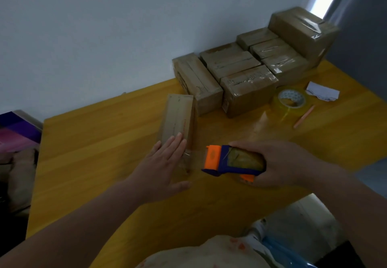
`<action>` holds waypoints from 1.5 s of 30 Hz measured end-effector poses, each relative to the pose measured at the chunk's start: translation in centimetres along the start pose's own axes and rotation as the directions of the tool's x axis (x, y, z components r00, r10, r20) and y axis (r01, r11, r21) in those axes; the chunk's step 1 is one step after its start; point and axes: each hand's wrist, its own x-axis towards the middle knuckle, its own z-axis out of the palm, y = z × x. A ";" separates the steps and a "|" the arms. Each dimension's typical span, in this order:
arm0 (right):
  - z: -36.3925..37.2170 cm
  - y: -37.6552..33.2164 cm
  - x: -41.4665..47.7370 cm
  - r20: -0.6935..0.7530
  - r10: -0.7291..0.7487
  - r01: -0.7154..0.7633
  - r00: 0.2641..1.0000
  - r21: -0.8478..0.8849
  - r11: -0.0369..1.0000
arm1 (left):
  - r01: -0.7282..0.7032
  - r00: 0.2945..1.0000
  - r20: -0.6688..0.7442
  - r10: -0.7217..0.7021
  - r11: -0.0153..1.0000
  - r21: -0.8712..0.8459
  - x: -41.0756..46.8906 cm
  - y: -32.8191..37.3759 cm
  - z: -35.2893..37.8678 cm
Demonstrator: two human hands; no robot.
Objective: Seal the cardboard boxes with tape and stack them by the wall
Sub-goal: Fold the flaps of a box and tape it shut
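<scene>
A long narrow cardboard box (178, 117) lies on the yellow table (104, 152), its near end under my left hand (163, 163), which presses flat on it with straight fingers. My right hand (278, 163) grips a blue and orange tape dispenser (228, 161) just right of the box's near end. A strip of clear tape stretches from the dispenser to the box. Several taped boxes (247, 73) stand in a group against the white wall, with one larger box (303, 31) at the far right.
A loose roll of clear tape (292, 100) lies right of the boxes, with a torn piece of white paper (322, 94) and a thin pink stick (303, 117) beside it. A purple object (18, 129) sits off the table's left edge.
</scene>
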 end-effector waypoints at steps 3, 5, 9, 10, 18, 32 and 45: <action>0.9 -1.5 2.5 0.058 0.002 0.001 0.998 -0.054 0.999 | 0.017 1.000 0.001 -0.017 1.000 -0.003 -0.1 0.0 -0.1; 1.2 -2.6 4.0 0.130 0.025 -0.026 0.991 0.000 1.000 | 0.030 0.999 0.021 -0.030 1.000 0.007 -0.2 0.0 -0.2; 0.0 -3.6 5.5 0.184 0.037 -0.028 0.982 -0.052 0.998 | 0.020 1.000 0.008 -0.019 0.999 -0.026 -0.1 0.0 0.0; -0.4 -3.7 5.9 0.205 0.043 -0.032 0.978 -0.056 0.998 | 0.018 1.000 0.004 -0.018 0.999 -0.039 -0.1 0.0 0.0; -1.0 -3.8 8.4 0.450 0.114 -0.173 0.886 0.090 0.981 | 0.050 0.999 -0.009 -0.051 0.998 -0.045 -0.1 0.5 -0.4; 4.4 0.2 6.2 -0.111 0.366 -0.378 0.924 -0.132 0.916 | 0.019 0.923 -0.384 0.004 0.998 0.055 0.3 -0.4 1.2; 0.0 -3.8 6.6 -0.304 0.128 -0.055 0.944 0.238 0.970 | 0.065 0.956 -0.274 -0.101 0.988 -0.138 2.2 -1.1 -14.7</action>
